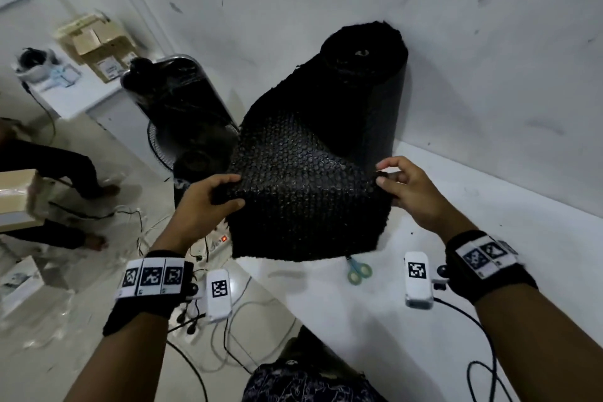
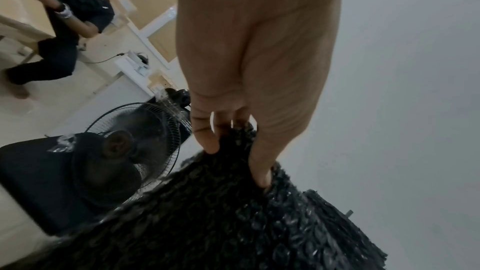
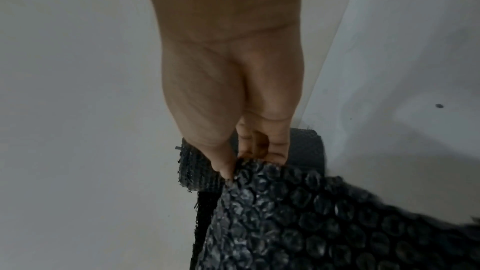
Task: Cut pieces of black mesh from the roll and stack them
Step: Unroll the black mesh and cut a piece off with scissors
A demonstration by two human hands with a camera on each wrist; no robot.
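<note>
A thick roll of black mesh (image 1: 362, 75) stands on end on the white table against the wall. A bubbly black sheet (image 1: 303, 192) runs off it toward me and droops over the table's front. My left hand (image 1: 208, 202) pinches the sheet's left edge (image 2: 233, 151) between thumb and fingers. My right hand (image 1: 404, 186) pinches the right edge (image 3: 249, 171) the same way. Both hands hold the sheet up, spread between them. Green-handled scissors (image 1: 359, 271) lie on the table just below the sheet's hanging end, partly hidden by it.
The white table (image 1: 489, 254) meets a grey wall behind. A black floor fan (image 1: 192, 127) stands left of the roll. Cables and a power strip (image 1: 218, 241) lie on the floor. Another person (image 1: 49, 173) crouches at the far left near cardboard boxes (image 1: 98, 46).
</note>
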